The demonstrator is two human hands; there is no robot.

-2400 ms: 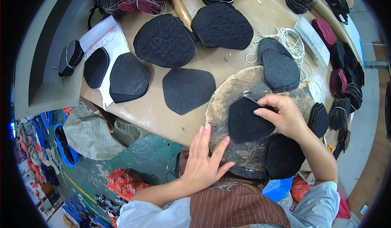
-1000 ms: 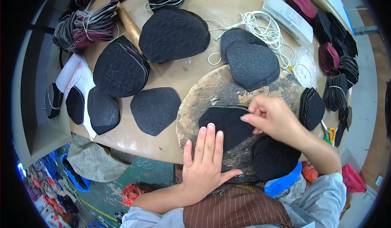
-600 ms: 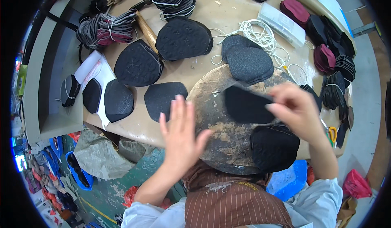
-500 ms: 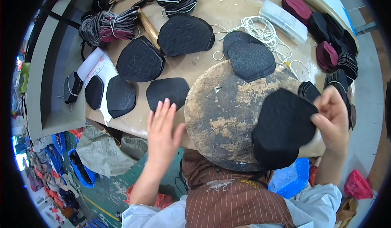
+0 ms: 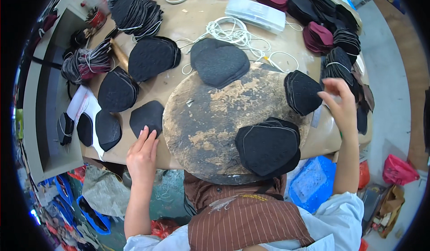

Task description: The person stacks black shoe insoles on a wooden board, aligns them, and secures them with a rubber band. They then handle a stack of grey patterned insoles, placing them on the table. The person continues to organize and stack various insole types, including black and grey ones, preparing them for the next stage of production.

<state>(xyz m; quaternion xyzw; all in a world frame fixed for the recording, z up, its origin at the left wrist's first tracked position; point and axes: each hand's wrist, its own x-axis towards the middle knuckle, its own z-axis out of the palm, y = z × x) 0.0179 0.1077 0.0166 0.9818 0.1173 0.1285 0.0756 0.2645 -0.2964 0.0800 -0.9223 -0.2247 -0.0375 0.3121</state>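
My left hand (image 5: 142,150) has its fingers stretched out, the tips at the lower edge of a single dark, rounded piece of material (image 5: 147,116) lying on the table. At the right, my right hand (image 5: 339,103) has thumb and forefinger apart beside a small stack of black shaped pieces (image 5: 302,93); whether it touches the stack's edge I cannot tell. That stack lies at the right rim of a worn round board (image 5: 210,130). Nearer to me, another stack of black stitched pieces (image 5: 267,147) rests on the board. Overlapping grey-black pieces (image 5: 221,65) lie across its far edge.
White cord (image 5: 233,33) lies tangled behind the board, near a clear plastic box (image 5: 255,14). Black stacks (image 5: 154,58) and tied bundles (image 5: 87,62) are at the left, maroon ones (image 5: 318,36) at the right. A blue bin (image 5: 312,183) stands below the table's right edge.
The black piece that was by my right hand over the board now lies no longer raised there. My right hand has moved to the small stack at the board's rim. The view has shifted right.
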